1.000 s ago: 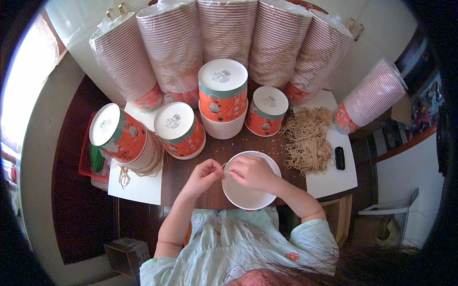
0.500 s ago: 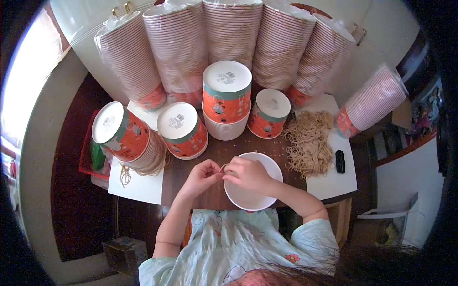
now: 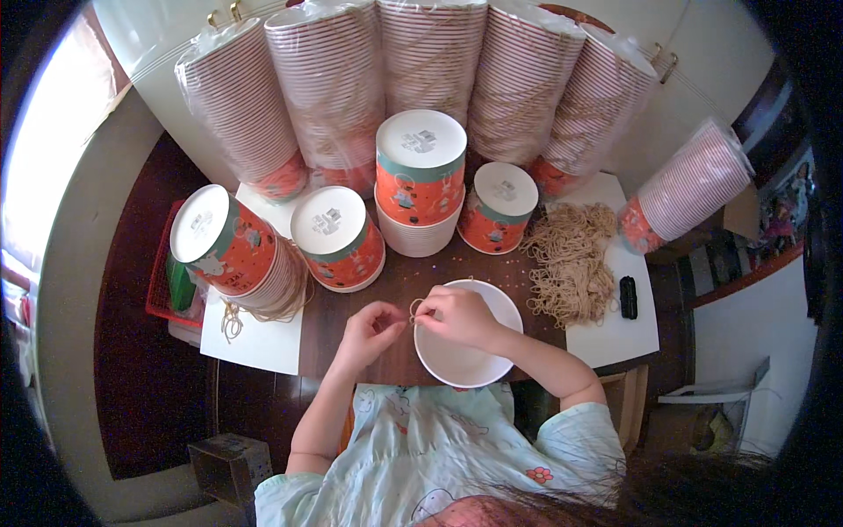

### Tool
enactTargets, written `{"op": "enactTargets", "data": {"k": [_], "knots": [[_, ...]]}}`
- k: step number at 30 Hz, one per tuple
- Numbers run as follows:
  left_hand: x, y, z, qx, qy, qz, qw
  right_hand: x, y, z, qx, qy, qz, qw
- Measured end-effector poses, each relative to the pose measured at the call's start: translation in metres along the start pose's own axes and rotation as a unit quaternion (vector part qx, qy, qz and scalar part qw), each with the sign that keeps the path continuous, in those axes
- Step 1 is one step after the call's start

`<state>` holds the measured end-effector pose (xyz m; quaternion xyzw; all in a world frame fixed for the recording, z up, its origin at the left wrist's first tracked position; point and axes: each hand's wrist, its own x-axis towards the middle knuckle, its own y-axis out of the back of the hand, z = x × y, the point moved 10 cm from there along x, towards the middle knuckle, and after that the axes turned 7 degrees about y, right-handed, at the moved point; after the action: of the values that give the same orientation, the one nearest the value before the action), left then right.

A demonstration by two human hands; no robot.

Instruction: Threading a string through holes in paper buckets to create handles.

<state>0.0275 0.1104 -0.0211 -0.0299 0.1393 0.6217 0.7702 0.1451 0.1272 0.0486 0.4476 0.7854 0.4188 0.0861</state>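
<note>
A white paper bucket (image 3: pixel 468 358) stands upright at the table's front edge with its mouth toward me. My right hand (image 3: pixel 461 318) reaches over its left rim, fingertips pinched on a loop of tan cord (image 3: pixel 414 309). Just left of the rim is my left hand (image 3: pixel 372 335), a little blurred. Its fingers are curled, a gap shows between them and the thumb, and I see no cord in it. A tangled heap of tan cord (image 3: pixel 571 263) lies to the right of the bucket.
Upside-down orange buckets (image 3: pixel 420 189) stand behind my hands, some stacked. Tall plastic-wrapped bucket stacks (image 3: pixel 325 88) line the back; another wrapped stack (image 3: pixel 689 189) leans at the right. A small black object (image 3: pixel 628 298) lies on white board (image 3: pixel 606 344). A red basket (image 3: pixel 164 294) sits left.
My left hand has drawn slightly away from the right fingertips, and its thumb and fingers have parted. The cord loop stays in my right hand.
</note>
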Motion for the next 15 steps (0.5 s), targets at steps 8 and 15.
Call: {"op": "enactTargets", "data": {"k": [8, 15], "knots": [[-0.010, -0.010, 0.013, 0.149, -0.090, 0.053, 0.983, 0.001, -0.003, 0.003, 0.025, -0.009, -0.018, 0.999], [-0.010, 0.001, 0.016, 0.108, -0.096, 0.132, 0.981, 0.000, -0.004, 0.006, 0.028, -0.018, -0.030, 0.999]]}}
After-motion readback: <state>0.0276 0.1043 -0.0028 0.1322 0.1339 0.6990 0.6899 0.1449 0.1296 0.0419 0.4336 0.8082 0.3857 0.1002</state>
